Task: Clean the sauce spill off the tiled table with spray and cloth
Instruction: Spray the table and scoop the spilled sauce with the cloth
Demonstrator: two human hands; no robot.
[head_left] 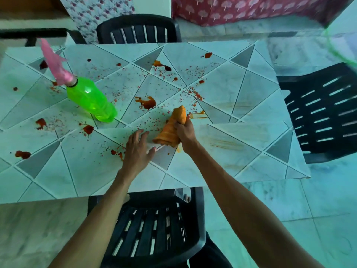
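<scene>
Red-brown sauce blobs [147, 102] and fine speckles are scattered over the tiled table [251, 97], mostly on its left and middle. My right hand [185, 132] grips a bunched orange cloth [172, 128] that rests on the table near the middle. My left hand [138, 146] lies just left of the cloth with fingers spread flat on the tiles, holding nothing. A green spray bottle [90, 99] with a pink trigger head stands on the left part of the table, apart from both hands. Faint orange smears show on the tiles right of the cloth.
A black plastic chair [154, 229] stands at the near edge below my arms. Another black chair [139, 29] is at the far side and a third [320, 113] at the right end. Patterned fabric hangs beyond the table.
</scene>
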